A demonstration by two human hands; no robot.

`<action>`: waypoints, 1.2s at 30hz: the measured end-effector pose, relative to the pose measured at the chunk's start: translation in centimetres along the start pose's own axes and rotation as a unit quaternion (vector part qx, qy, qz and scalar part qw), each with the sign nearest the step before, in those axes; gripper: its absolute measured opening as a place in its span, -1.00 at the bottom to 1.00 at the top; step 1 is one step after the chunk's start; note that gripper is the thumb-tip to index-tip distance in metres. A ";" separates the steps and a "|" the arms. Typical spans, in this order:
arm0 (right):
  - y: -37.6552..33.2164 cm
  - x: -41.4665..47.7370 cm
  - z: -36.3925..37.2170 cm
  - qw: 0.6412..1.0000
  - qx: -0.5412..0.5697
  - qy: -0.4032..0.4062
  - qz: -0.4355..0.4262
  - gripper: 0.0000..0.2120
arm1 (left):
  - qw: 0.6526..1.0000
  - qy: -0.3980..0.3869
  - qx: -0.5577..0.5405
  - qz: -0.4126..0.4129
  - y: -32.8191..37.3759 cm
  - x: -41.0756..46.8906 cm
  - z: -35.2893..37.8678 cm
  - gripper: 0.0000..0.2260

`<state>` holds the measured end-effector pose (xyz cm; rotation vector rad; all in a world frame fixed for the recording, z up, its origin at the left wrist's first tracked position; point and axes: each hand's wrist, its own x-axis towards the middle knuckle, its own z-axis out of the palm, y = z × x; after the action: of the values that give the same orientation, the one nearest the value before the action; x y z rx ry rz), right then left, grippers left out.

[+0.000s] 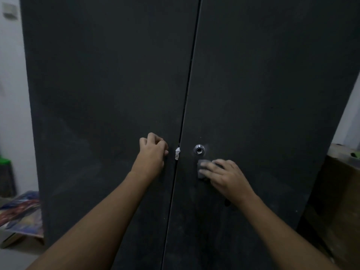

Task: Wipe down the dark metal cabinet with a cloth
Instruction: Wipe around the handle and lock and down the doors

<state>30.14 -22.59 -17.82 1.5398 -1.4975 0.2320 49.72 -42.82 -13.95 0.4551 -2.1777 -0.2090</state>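
The cloth [202,170] is pressed under straight fingers of the right hand [224,177] below the lock [198,149] by the centre seam of the cabinet [97,75], the left hand [153,151] is curled empty, and, judging by the dusty smears, most is left unwiped.

Floor [13,258] seen btm left only, pale. Colourful printed sheet [21,213] lies on it, just beside dark cabinet [109,94] L side. Brown box [339,201] at R, base hidden.

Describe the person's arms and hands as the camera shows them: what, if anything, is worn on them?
Left forearm and right forearm are bare to the frame edge, no sleeves in view. The left hand and right hand wear no gloves; no watch, bracelet or ring shows, though the light is dim.
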 end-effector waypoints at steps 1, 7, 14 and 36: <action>0.7 0.7 -0.5 0.999 0.008 0.027 0.035 -0.68 | 1.000 0.006 -0.001 -0.001 0.0 -0.1 0.2 -0.86; 1.9 5.2 -2.1 0.982 0.047 0.106 0.149 -0.68 | 0.999 -0.005 -0.035 -0.032 0.0 -0.7 1.1 -0.70; -1.2 0.5 1.1 0.985 0.078 0.058 0.144 -0.65 | 0.972 0.025 -0.224 -0.063 -0.5 -4.3 3.4 -0.23; -2.2 3.5 0.4 0.943 0.130 0.137 0.273 -0.61 | 0.949 0.008 -0.243 -0.199 -1.0 -3.7 4.1 -0.74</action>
<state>32.67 -25.63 -16.66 1.1899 -1.6822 0.9611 48.71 -42.35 -19.50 0.5984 -1.9069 -0.9354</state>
